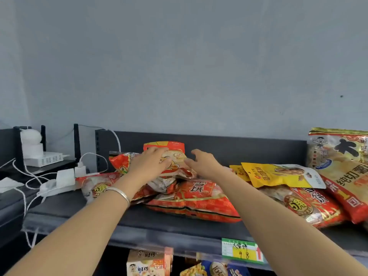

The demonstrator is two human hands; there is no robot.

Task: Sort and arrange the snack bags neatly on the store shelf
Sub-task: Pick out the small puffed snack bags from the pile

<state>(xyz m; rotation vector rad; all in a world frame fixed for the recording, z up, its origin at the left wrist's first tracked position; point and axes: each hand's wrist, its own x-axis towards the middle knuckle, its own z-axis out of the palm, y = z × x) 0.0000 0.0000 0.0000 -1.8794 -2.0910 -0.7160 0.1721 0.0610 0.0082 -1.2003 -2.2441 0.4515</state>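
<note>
Two hands work mid-frame on the shelf. Left hand lies flat, fingers spread on the upright red bag, probably steadying it. Right hand reaches its edge, fingers apart, holding nothing. Yellow bags lie jumbled at right.
</note>
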